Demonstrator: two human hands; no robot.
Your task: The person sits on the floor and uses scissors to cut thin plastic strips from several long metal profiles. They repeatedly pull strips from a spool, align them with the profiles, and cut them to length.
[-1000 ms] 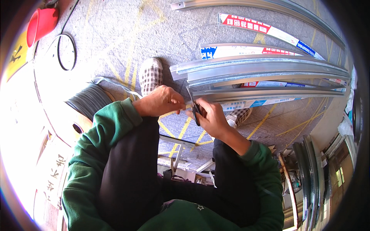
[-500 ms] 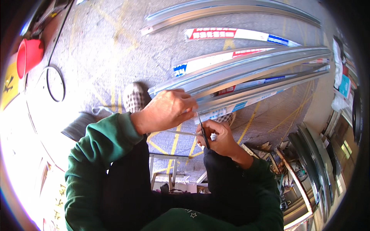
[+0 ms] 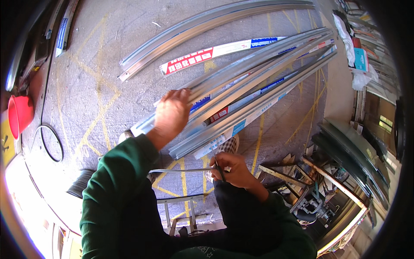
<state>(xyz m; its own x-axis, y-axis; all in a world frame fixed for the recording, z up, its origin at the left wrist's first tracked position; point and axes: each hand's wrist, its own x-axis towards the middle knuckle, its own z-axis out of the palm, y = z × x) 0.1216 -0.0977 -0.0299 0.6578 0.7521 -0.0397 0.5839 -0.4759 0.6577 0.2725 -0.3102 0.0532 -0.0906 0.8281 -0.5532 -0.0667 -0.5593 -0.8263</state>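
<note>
My left hand [image 3: 172, 113] is closed over the near end of a long metal profile [image 3: 211, 81], its fingertips curled over the edge. More silver and tan profiles [image 3: 254, 93] fan out beneath and beside it on the floor. My right hand [image 3: 237, 170], above my right knee, is closed around a slim tool with a black handle [image 3: 220, 172] and a thin metal tip; its exact kind is hard to make out. From those same fingers a narrow grey strip [image 3: 181, 170] runs leftward to below my left forearm.
A printed red, white and blue strip [image 3: 189, 61] lies beyond the profiles, with another bundle of profiles [image 3: 172, 39] behind it. A red bucket [image 3: 20, 114] and a black cable loop [image 3: 51, 144] are at left. At right stands a rusty-framed rack [image 3: 336, 183] of scrap and tools.
My left hand has moved away from my right hand onto a profile further up. The view has shifted, and the profiles are spread more widely apart. My right hand keeps the black-handled tool.
</note>
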